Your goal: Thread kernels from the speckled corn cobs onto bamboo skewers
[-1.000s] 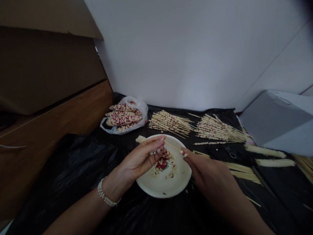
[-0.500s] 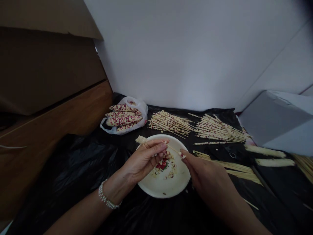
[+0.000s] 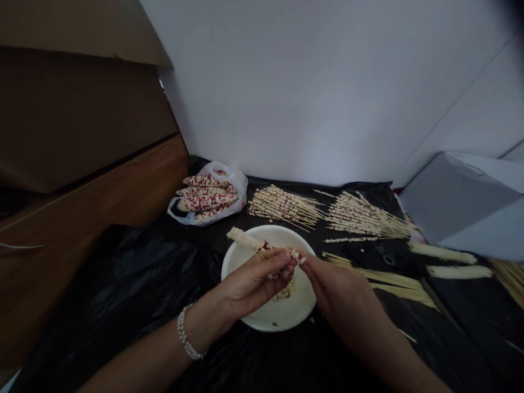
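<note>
My right hand (image 3: 333,281) is closed around a thin skewer, mostly hidden, with a few white and purple corn kernels (image 3: 298,256) at its fingertips. My left hand (image 3: 262,278), wearing a beaded bracelet (image 3: 186,333), pinches the same skewer by these kernels, its thumb almost touching my right fingers. Both hands are over a white bowl (image 3: 241,256) holding loose kernels (image 3: 284,293). A mostly stripped corn cob (image 3: 248,239) reaches past the bowl's far left rim. Its near end, with some dark red kernels, goes behind my left hand; whether that hand supports it I cannot tell.
Behind the bowl lie a plastic bag (image 3: 241,185) of speckled corn cobs (image 3: 207,202) and two piles of kernel-laden skewers (image 3: 282,204). Bare skewers (image 3: 393,281) and two stripped cobs (image 3: 458,271) are at right. Black plastic sheeting (image 3: 135,284) covers the surface, against a white wall (image 3: 307,98).
My left hand has slid right along the skewer to meet my right hand, covering the stretch of stick that showed between them. More of the cob shows. The bowl has shifted slightly left.
</note>
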The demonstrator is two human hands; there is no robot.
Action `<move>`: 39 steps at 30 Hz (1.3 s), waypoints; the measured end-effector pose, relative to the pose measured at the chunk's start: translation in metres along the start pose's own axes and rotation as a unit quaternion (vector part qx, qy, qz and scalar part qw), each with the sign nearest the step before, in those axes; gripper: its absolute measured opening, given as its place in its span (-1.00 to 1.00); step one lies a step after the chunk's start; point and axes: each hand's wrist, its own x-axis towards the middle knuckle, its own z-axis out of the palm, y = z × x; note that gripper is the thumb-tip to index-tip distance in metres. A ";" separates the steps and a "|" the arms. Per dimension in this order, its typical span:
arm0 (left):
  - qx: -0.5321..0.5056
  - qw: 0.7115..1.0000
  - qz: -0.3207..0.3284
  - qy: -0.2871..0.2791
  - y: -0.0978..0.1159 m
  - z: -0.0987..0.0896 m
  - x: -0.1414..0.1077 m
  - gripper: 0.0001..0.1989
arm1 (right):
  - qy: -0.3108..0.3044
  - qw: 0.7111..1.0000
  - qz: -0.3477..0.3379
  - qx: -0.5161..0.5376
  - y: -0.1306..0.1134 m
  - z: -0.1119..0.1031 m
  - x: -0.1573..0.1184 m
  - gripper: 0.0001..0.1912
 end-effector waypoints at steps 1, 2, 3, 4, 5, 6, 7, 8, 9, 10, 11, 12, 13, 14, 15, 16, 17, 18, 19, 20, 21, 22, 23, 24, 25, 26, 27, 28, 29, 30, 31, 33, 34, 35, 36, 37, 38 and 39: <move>-0.027 1.000 -0.011 -0.002 0.001 0.000 0.000 -0.87 | 0.006 1.000 0.004 0.006 0.001 -0.002 0.001 -0.67; -0.053 0.998 -0.022 -0.003 0.003 0.001 0.000 -0.78 | 0.013 1.000 0.009 0.012 0.002 -0.003 0.003 -0.68; -0.077 0.997 -0.030 -0.004 0.005 0.001 0.000 -0.68 | 0.021 1.000 0.012 0.018 0.003 -0.004 0.004 -0.69; -0.098 0.994 -0.036 -0.005 0.006 0.001 0.001 -0.58 | 0.029 0.999 0.013 0.025 0.003 -0.005 0.004 -0.69; -0.116 0.992 -0.041 -0.008 0.008 0.001 0.001 -0.51 | 0.039 0.999 0.013 0.028 0.003 -0.005 0.004 -0.68; -0.131 0.990 -0.043 -0.014 0.009 0.002 0.001 -0.47 | 0.048 0.998 0.011 0.029 0.003 -0.004 0.004 -0.68; -0.141 0.989 -0.043 -0.021 0.009 0.001 0.002 -0.44 | 0.057 0.998 0.010 0.026 0.002 -0.003 0.004 -0.69; -0.145 0.988 -0.043 -0.029 0.010 0.001 0.002 -0.41 | 0.063 0.998 0.009 0.021 0.002 -0.001 0.003 -0.70; -0.145 0.988 -0.044 -0.039 0.010 0.001 0.002 -0.38 | 0.067 0.998 0.006 0.015 0.001 0.002 0.002 -0.73; -0.143 0.987 -0.045 -0.048 0.009 0.001 0.002 -0.36 | 0.067 0.998 0.001 0.010 0.000 0.005 0.001 -0.74; -0.141 0.987 -0.047 -0.055 0.009 0.002 0.001 -0.34 | 0.066 0.998 -0.005 0.007 -0.001 0.008 0.000 -0.75; -0.140 0.987 -0.049 -0.058 0.008 0.002 0.001 -0.33 | 0.062 0.998 -0.009 0.005 -0.002 0.012 -0.001 -0.76; -0.139 0.987 -0.051 -0.061 0.008 0.002 0.001 -0.33 | 0.059 0.998 -0.014 0.003 -0.003 0.015 -0.001 -0.76; -0.138 0.987 -0.054 -0.063 0.007 0.002 0.000 -0.33 | 0.057 0.998 -0.019 -0.001 -0.004 0.018 -0.002 -0.76; -0.137 0.987 -0.059 -0.066 0.007 0.002 0.000 -0.35 | 0.057 0.998 -0.023 -0.005 -0.005 0.021 -0.002 -0.75; -0.136 0.986 -0.065 -0.070 0.006 0.002 0.000 -0.36 | 0.057 0.998 -0.028 -0.012 -0.005 0.023 -0.002 -0.74; -0.133 0.986 -0.072 -0.076 0.005 0.002 -0.001 -0.36 | 0.057 0.998 -0.034 -0.019 -0.005 0.024 -0.002 -0.73; -0.130 0.985 -0.077 -0.082 0.004 0.001 -0.001 -0.36 | 0.054 0.997 -0.041 -0.027 -0.005 0.025 -0.001 -0.72; -0.126 0.985 -0.082 -0.088 0.004 0.000 0.000 -0.35 | 0.049 0.997 -0.047 -0.034 -0.004 0.026 -0.001 -0.70; -0.124 0.984 -0.086 -0.093 0.003 -0.001 0.000 -0.34 | 0.043 0.997 -0.052 -0.041 -0.004 0.026 0.000 -0.69; -0.122 0.984 -0.088 -0.098 0.003 -0.002 0.000 -0.33 | 0.038 0.997 -0.058 -0.046 -0.004 0.025 0.000 -0.68; -0.120 0.984 -0.089 -0.102 0.002 -0.003 0.000 -0.33 | 0.033 0.996 -0.062 -0.049 -0.003 0.025 0.000 -0.68; -0.119 0.983 -0.089 -0.105 0.002 -0.003 0.001 -0.34 | 0.032 0.996 -0.066 -0.053 -0.003 0.025 0.000 -0.68; -0.118 0.983 -0.089 -0.107 0.003 -0.004 0.001 -0.34 | 0.033 0.995 -0.070 -0.057 -0.002 0.025 0.000 -0.69; -0.116 0.983 -0.088 -0.108 0.003 -0.004 0.001 -0.35 | 0.035 0.995 -0.073 -0.061 -0.001 0.025 -0.001 -0.70; -0.113 0.984 -0.087 -0.108 0.004 -0.003 0.001 -0.35 | 0.037 0.994 -0.075 -0.063 -0.001 0.026 -0.001 -0.70; -0.110 0.984 -0.086 -0.108 0.005 -0.003 0.000 -0.36 | 0.040 0.995 -0.075 -0.060 0.000 0.026 0.000 -0.71; -0.108 0.985 -0.085 -0.108 0.005 -0.002 0.000 -0.36 | 0.040 0.995 -0.072 -0.048 0.002 0.026 0.000 -0.72; -0.106 0.985 -0.085 -0.107 0.005 -0.002 0.000 -0.37 | 0.040 0.997 -0.066 -0.029 0.003 0.026 0.001 -0.72; -0.103 0.986 -0.087 -0.102 0.005 -0.001 0.000 -0.38 | 0.037 0.998 -0.056 -0.004 0.004 0.025 0.002 -0.74; -0.099 0.987 -0.088 -0.089 0.004 -0.001 0.000 -0.43 | 0.034 0.998 -0.045 0.023 0.006 0.024 0.003 -0.75; -0.086 0.992 -0.079 -0.038 0.001 -0.002 0.001 -0.65 | 0.028 0.997 -0.020 0.073 0.008 0.020 0.006 -0.79; -0.073 0.995 -0.071 -0.010 -0.001 -0.002 0.001 -0.78 | 0.029 0.995 -0.007 0.091 0.008 0.018 0.007 -0.81; -0.057 0.996 -0.063 0.014 -0.003 -0.002 0.002 -0.88 | 0.032 0.994 0.004 0.106 0.008 0.015 0.009 -0.83; -0.040 0.997 -0.057 0.029 -0.004 -0.003 0.002 -0.95 | 0.035 0.992 0.013 0.120 0.008 0.013 0.010 -0.83; -0.024 0.998 -0.053 0.033 -0.005 -0.003 0.002 -0.96 | 0.037 0.990 0.020 0.133 0.008 0.011 0.011 -0.83; -0.010 0.998 -0.050 0.029 -0.005 -0.003 0.001 -0.94 | 0.039 0.989 0.023 0.144 0.008 0.010 0.011 -0.82; -0.002 0.999 -0.048 0.023 -0.005 -0.003 0.001 -0.93 | 0.041 0.987 0.022 0.153 0.007 0.009 0.011 -0.82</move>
